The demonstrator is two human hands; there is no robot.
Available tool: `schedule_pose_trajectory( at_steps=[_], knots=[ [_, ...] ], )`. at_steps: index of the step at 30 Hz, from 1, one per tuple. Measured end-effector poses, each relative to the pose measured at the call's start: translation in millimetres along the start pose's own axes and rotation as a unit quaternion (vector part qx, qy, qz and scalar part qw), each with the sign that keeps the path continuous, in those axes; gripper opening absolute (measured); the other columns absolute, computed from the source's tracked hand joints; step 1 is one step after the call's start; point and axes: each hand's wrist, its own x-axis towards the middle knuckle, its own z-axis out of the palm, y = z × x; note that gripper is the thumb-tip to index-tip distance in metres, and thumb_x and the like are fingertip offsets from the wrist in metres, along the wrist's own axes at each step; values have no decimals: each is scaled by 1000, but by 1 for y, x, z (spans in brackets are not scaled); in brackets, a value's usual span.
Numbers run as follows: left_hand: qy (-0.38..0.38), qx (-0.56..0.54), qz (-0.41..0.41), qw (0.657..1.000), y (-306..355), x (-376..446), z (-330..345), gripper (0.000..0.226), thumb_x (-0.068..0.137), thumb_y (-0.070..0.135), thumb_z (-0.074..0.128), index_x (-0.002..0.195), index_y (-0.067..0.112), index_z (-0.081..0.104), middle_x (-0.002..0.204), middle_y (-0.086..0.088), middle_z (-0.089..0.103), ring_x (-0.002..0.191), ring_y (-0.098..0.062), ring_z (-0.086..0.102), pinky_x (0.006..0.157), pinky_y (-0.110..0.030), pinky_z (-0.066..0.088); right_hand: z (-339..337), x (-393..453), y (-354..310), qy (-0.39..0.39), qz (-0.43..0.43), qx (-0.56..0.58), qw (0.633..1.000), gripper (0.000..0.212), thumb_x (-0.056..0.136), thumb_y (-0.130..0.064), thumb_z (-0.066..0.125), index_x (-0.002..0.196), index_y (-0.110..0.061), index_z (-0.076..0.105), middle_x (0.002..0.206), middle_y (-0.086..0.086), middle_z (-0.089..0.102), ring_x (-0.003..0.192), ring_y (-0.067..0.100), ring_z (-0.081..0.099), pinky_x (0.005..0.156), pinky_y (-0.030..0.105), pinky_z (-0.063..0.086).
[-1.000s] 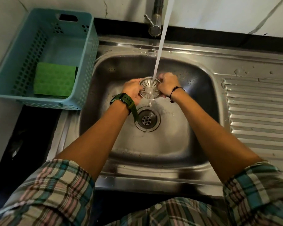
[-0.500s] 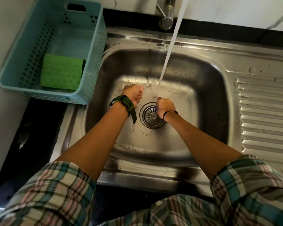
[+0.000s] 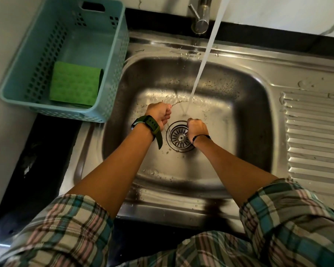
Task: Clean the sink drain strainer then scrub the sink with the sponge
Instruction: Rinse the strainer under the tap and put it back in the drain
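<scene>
Both hands are low in the basin on either side of the drain: the left hand (image 3: 158, 116), with a green watch (image 3: 147, 125) on its wrist, has its fingers loosely curled and holds nothing I can see; the right hand (image 3: 197, 128) is bent down over the right edge of the round slotted metal drain strainer (image 3: 178, 136), fingertips at its rim, though whether they pinch it or only touch it is hidden.

The strainer sits flat in the drain hole of the stainless steel sink (image 3: 258, 105), so that part of the task looks done or nearly so. The next thing needed is the flat green rectangular scouring sponge (image 3: 75, 82). It lies up and to the left of the hands, inside the teal perforated plastic basket (image 3: 112, 60) standing on the counter beside the sink's left rim, its long sides running roughly away from the person. The left hand is clearly nearer and unoccupied, so the reach likely falls to it. Water (image 3: 204, 54) runs from the tap (image 3: 200, 18) into the basin just beyond the right hand.
</scene>
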Motion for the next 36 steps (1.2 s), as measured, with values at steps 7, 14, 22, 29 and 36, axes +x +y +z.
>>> schedule_pose_trajectory(
  at_steps=[7, 14, 22, 29, 36],
  knots=[
    [-7, 3, -6, 1000, -2, 0, 0, 27, 86, -1, 42, 67, 14, 56, 75, -5, 46, 59, -12, 36, 54, -21, 27, 7, 0, 1, 14, -5, 66, 998, 31, 82, 4, 52, 111, -2, 59, 114, 21, 58, 107, 37, 55, 92, 39, 47],
    [-10, -3, -17, 1000, 0, -1, 2, 21, 88, 3, 44, 81, 15, 60, 80, -6, 48, 61, -12, 38, 55, -21, 29, -56, 33, -10, -35, 148, 511, 846, 31, 89, 4, 41, 65, -12, 53, 71, 6, 55, 72, 21, 54, 76, 36, 50],
    [-23, 0, -18, 1000, 2, 0, 5, 23, 90, 7, 48, 68, 15, 50, 68, -2, 46, 59, -12, 38, 54, -21, 29, -122, 47, -24, -346, 8, 192, 918, 33, 84, 17, 42, 108, 7, 63, 106, 21, 67, 96, 26, 66, 92, 38, 52],
    [-18, -6, -11, 1000, 6, -1, 4, 21, 90, 3, 43, 99, 7, 62, 72, -2, 49, 63, -12, 42, 57, -21, 32, -145, 45, -23, -293, -17, 206, 934, 35, 85, 19, 35, 110, 13, 58, 99, 24, 63, 90, 27, 65, 75, 30, 59],
    [-65, 16, 3, 998, 14, -15, 15, 46, 90, -9, 22, 128, -2, 47, 124, -17, 59, 116, -25, 55, 98, -32, 43, -171, 37, -25, -252, -31, 233, 939, 28, 85, 14, 42, 109, 14, 57, 89, 26, 64, 79, 27, 65, 69, 27, 54]
  ],
)
